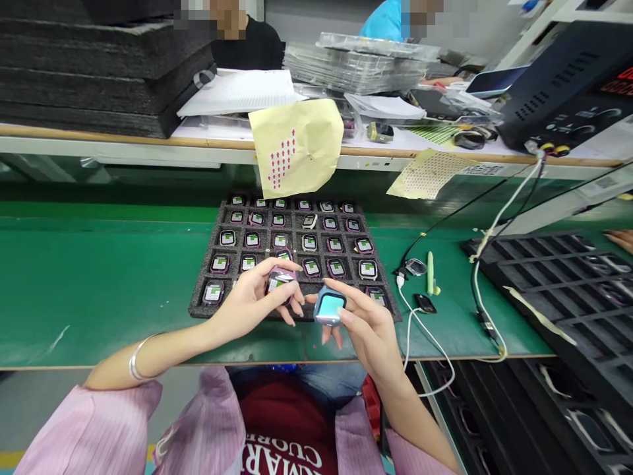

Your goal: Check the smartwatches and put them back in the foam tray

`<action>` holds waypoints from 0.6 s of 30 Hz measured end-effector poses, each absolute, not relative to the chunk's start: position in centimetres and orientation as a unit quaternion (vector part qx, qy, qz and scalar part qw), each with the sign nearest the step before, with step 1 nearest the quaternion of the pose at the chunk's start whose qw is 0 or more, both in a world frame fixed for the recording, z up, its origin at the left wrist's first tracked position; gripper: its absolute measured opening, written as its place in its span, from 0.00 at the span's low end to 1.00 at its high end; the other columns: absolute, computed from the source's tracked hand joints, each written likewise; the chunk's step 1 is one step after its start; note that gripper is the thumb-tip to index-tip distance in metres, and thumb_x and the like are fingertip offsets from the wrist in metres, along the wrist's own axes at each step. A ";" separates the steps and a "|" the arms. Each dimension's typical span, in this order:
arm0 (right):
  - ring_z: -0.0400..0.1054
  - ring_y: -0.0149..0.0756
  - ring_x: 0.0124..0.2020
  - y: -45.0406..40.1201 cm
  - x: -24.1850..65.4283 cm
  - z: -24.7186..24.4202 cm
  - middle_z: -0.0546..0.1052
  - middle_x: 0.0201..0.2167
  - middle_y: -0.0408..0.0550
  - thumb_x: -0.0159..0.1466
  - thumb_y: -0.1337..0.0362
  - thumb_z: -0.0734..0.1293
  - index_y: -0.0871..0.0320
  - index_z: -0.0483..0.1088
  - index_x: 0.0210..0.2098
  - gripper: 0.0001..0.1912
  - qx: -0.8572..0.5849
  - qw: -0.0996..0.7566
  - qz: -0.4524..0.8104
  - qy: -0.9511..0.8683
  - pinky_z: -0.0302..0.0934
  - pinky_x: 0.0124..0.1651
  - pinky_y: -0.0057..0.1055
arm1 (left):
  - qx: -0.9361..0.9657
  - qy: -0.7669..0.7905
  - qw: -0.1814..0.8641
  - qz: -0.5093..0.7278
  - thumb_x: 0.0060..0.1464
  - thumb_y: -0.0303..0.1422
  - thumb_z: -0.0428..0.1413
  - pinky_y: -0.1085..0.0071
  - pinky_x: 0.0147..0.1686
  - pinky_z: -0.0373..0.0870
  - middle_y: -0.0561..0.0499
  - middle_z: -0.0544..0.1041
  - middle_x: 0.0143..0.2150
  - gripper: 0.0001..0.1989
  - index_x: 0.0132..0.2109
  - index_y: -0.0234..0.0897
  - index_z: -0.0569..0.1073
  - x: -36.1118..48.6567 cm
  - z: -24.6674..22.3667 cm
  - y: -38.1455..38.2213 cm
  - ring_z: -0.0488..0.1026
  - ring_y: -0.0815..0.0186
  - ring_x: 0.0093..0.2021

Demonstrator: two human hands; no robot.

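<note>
Left hand [257, 289]: I clasp a purple-rimmed watch [279, 278] over the tray [198, 293].
Tray: pockets mostly filled; 2 watches in hand, so I judge handling unfinished.
Right hand [370, 318]: I grip a blue-framed watch [330, 308].
Desk [109, 284]: green, white cable [475, 285] at right.
Room: foam stack [84, 79], 2 people [256, 43], dark box [558, 86].

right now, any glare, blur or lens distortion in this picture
Head view, centre: the square blue-cased watch in the right fingers shows little blur; head view, upper right: the dark boxy unit with red digits looks slanted, perhaps lens distortion; head view, top: pixelated patches, plus whitish glare on stacked clear plastic trays.
</note>
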State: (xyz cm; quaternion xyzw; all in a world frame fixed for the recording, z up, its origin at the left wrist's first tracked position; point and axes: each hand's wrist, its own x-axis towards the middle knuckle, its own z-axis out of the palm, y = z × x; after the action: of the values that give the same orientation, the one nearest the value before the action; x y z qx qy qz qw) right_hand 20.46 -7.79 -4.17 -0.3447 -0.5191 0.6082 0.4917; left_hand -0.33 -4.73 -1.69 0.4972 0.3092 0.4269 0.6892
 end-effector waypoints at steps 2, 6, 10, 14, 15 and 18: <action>0.73 0.33 0.24 -7.8 20.4 -4.2 0.78 0.45 0.53 0.67 0.65 0.64 0.50 0.68 0.57 0.19 -0.343 0.490 0.609 -0.521 0.60 0.19 0.24 | 0.498 0.310 0.690 0.424 0.59 0.33 0.55 0.74 0.26 0.77 0.51 0.74 0.31 0.13 0.49 0.34 0.66 -0.3 -1.9 -4.6 0.75 0.67 0.31; 0.73 0.33 0.26 -7.8 20.3 -3.9 0.78 0.46 0.52 0.65 0.69 0.65 0.49 0.66 0.58 0.22 -0.337 0.490 0.616 -0.517 0.62 0.20 0.24 | 0.485 0.289 0.701 0.436 0.56 0.27 0.56 0.69 0.36 0.79 0.49 0.75 0.39 0.20 0.55 0.35 0.63 -0.3 -2.0 -4.7 0.76 0.65 0.38; 0.74 0.36 0.29 -7.7 20.2 -3.8 0.76 0.48 0.54 0.63 0.70 0.68 0.49 0.64 0.60 0.26 -0.324 0.491 0.622 -0.517 0.65 0.21 0.24 | 0.484 0.268 0.709 0.437 0.51 0.20 0.57 0.67 0.43 0.77 0.49 0.73 0.43 0.28 0.58 0.36 0.59 -0.4 -1.8 -4.9 0.76 0.65 0.42; 0.74 0.34 0.28 -7.6 20.0 -3.9 0.78 0.43 0.52 0.62 0.71 0.69 0.49 0.65 0.59 0.27 -0.347 0.494 0.606 -0.518 0.66 0.20 0.23 | 0.481 0.274 0.712 0.433 0.52 0.20 0.58 0.69 0.44 0.77 0.48 0.73 0.43 0.29 0.58 0.36 0.58 -0.3 -1.7 -5.0 0.76 0.66 0.42; 0.74 0.33 0.27 -7.6 20.0 -3.9 0.78 0.42 0.51 0.62 0.72 0.69 0.49 0.65 0.59 0.27 -0.352 0.495 0.602 -0.518 0.66 0.20 0.22 | 0.479 0.278 0.711 0.433 0.53 0.21 0.58 0.69 0.44 0.77 0.48 0.74 0.43 0.28 0.58 0.36 0.58 -0.3 -1.8 -4.9 0.76 0.66 0.42; 0.74 0.33 0.28 -7.7 20.0 -3.9 0.78 0.43 0.51 0.62 0.72 0.69 0.49 0.64 0.60 0.28 -0.345 0.493 0.606 -0.520 0.66 0.21 0.22 | 0.481 0.280 0.710 0.432 0.57 0.25 0.56 0.68 0.42 0.78 0.48 0.74 0.42 0.24 0.58 0.36 0.60 -0.2 -2.1 -4.9 0.76 0.66 0.41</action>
State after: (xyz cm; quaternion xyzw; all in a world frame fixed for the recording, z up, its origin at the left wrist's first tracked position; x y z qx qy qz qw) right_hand 20.04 -7.65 -3.90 -0.3450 -0.5203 0.6058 0.4932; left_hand -0.22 -4.86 -2.09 0.4809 0.2798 0.4316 0.7101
